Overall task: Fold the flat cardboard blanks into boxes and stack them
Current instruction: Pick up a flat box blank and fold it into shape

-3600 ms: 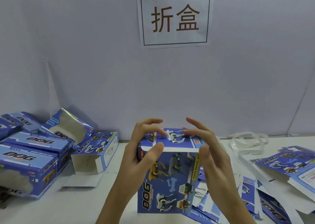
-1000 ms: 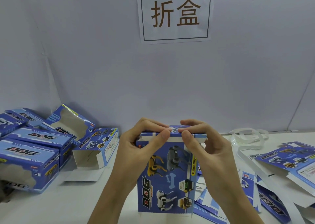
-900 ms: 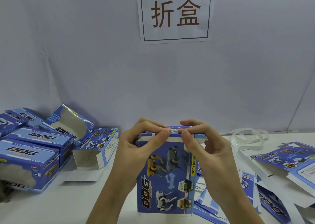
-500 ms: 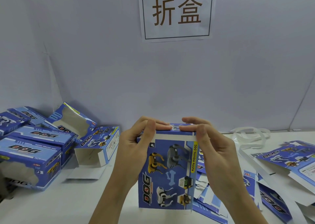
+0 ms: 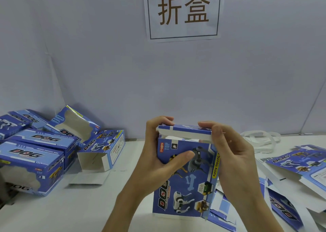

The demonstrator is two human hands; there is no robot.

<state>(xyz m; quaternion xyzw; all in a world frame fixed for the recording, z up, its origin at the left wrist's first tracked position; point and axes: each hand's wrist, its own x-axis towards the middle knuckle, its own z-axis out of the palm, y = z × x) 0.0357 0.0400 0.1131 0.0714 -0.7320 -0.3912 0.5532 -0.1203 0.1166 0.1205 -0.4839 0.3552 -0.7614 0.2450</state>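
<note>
Blue printed box (image 5: 185, 178), upright on white table (image 5: 88, 214), pinched at top in both grips: left hand (image 5: 158, 154) bracing front panel, right hand (image 5: 231, 154) curled over lid flap (image 5: 185, 132). Tuck tab squarely, corners aligned. Folded boxes (image 5: 35, 152) piled left; flat blanks (image 5: 291, 175) right.
</note>
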